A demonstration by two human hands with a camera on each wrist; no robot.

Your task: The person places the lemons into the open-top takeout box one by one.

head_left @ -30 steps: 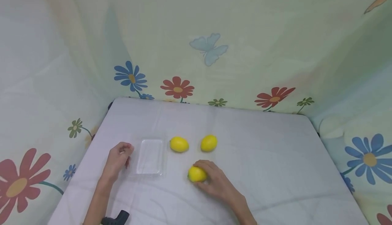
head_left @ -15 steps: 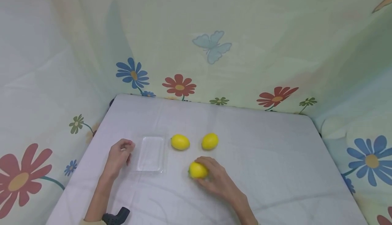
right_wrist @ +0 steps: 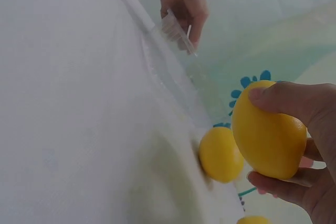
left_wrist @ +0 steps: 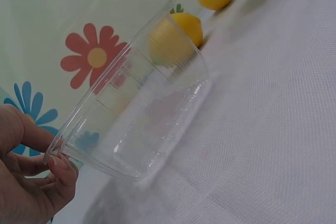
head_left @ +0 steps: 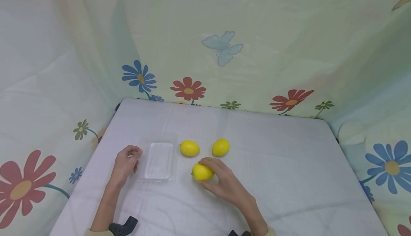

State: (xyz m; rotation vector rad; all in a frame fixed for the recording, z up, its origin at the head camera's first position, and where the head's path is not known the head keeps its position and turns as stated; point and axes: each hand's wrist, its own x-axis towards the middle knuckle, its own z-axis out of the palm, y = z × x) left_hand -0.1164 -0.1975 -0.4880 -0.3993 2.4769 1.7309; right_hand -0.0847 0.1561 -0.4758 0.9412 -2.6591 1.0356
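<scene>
My right hand [head_left: 228, 184] grips a yellow lemon [head_left: 202, 172] between thumb and fingers; in the right wrist view that lemon [right_wrist: 269, 129] is raised off the white cloth. At the left, my left hand [head_left: 126, 163] pinches the rim of a clear plastic container [head_left: 159, 161]. Through the left wrist view, thumb and fingertips [left_wrist: 62, 169] hold the container's edge [left_wrist: 113, 72], and nothing lies inside it. Two more lemons rest on the table: one [head_left: 189, 148] just right of the container, another [head_left: 221, 147] farther right, beyond the held one.
White cloth covers the table [head_left: 282, 164]. A curtain [head_left: 257, 50] printed with flowers and a butterfly rises along the back and both sides. Dark wrist devices show near the front, one [head_left: 123, 226] beside the left forearm.
The lemon in my right hand has lifted and shifted left, toward the container. My left hand stays at the container's rim. The head view has shifted slightly.
</scene>
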